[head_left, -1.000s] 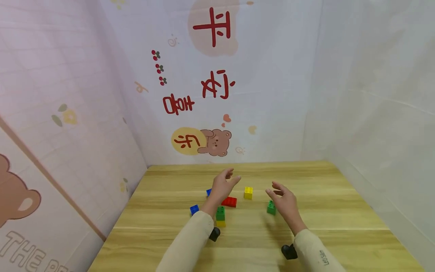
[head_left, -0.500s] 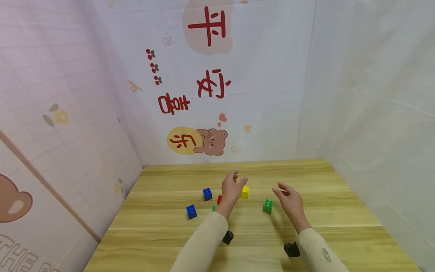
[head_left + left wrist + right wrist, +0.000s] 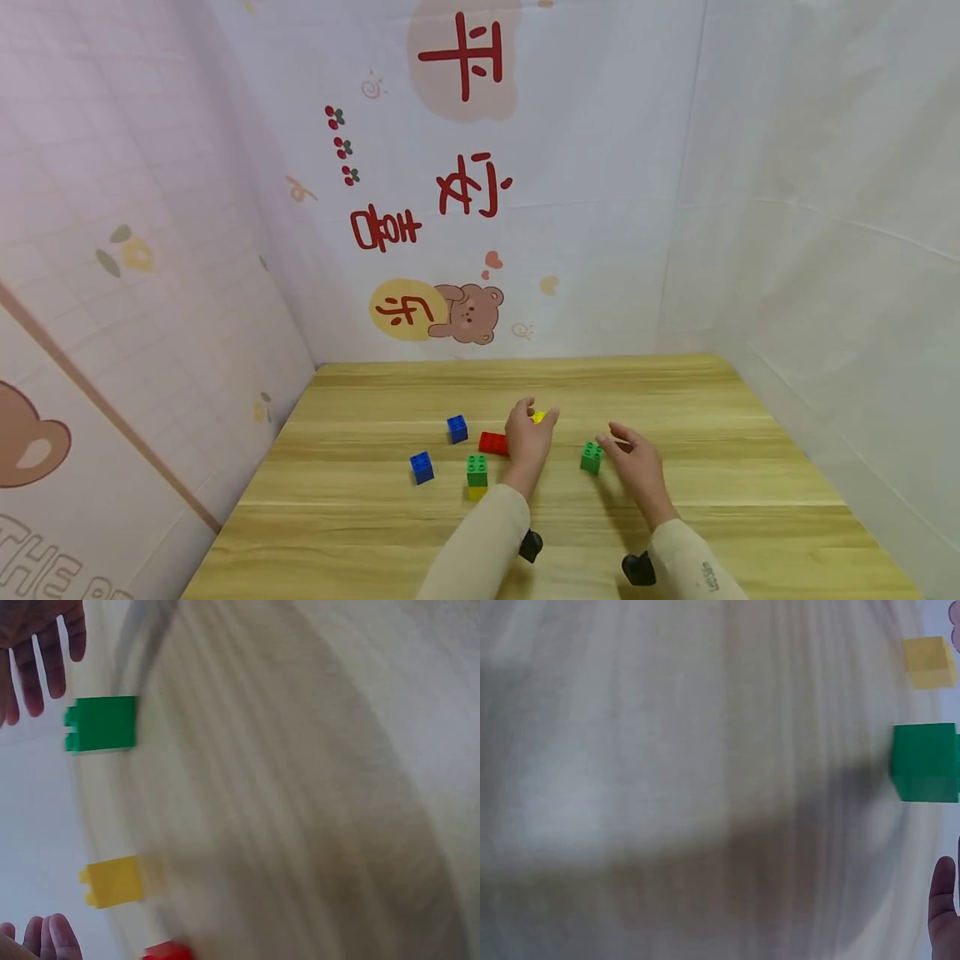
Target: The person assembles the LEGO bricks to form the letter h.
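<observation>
My left hand [image 3: 529, 442] hovers at the yellow block [image 3: 538, 416], its fingers and thumb spread on either side and partly hiding it. The left wrist view has a gap between the fingers [image 3: 63, 936] and that yellow block [image 3: 112, 882]. Beside the single green block [image 3: 592, 457], on its right, is my right hand [image 3: 636, 468], with loosely bent fingers and nothing held. A thumb or finger [image 3: 943, 881] shows apart from the green block [image 3: 925, 763] in the right wrist view. The red block [image 3: 492, 443] lies left of my left hand, which covers its right end.
Two blue blocks [image 3: 457, 429] stand apart on the left of the wooden table [image 3: 360, 533]. Nearer me, a green block [image 3: 477, 469] sits on a yellow one [image 3: 477, 492]. White printed cloth [image 3: 585, 208] walls the table at the back and sides.
My left hand has shifted right and lowered to the yellow block, uncovering the blue blocks and the green-and-yellow stack. My right hand has come down a little beside the green block.
</observation>
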Motion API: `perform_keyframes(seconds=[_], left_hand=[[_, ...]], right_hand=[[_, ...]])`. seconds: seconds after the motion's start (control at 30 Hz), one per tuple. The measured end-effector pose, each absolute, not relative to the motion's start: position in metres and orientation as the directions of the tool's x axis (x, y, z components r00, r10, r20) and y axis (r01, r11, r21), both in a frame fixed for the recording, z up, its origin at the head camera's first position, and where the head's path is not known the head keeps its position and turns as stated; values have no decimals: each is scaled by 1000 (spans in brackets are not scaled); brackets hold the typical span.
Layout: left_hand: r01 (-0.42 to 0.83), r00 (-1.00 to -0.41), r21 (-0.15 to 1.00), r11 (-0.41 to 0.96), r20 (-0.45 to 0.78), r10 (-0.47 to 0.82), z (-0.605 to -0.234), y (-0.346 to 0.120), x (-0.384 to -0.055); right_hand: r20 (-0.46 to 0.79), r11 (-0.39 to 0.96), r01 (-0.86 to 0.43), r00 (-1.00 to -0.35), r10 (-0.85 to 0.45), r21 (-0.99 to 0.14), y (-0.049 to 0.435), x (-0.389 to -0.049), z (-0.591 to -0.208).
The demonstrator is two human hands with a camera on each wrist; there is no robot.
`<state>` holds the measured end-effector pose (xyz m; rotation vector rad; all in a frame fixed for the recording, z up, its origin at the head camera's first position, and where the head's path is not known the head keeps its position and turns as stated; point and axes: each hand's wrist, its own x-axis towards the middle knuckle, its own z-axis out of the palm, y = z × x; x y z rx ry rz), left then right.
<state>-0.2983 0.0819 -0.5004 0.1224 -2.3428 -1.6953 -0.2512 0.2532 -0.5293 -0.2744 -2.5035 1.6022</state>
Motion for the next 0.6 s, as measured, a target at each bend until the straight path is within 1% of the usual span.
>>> perform_keyframes(seconds=[0.13, 0.33, 0.43, 0.6], left_hand=[[18, -958, 956, 292, 100, -268, -513, 83, -297], [-56, -955, 967, 249, 21, -296, -532, 88, -298], [-76, -950, 969, 236, 1, -312, -540, 91, -298], [-117, -934, 960, 253, -19, -358, -548, 92, -301]], right_hand=[[28, 429, 77, -972, 233, -900, 255, -249, -536], [16, 411, 90, -969, 248, -907, 258, -247, -548], [5, 396, 101, -966, 257, -913, 255, -247, -554], [-13, 386, 109, -970, 244, -916, 249, -248, -559]])
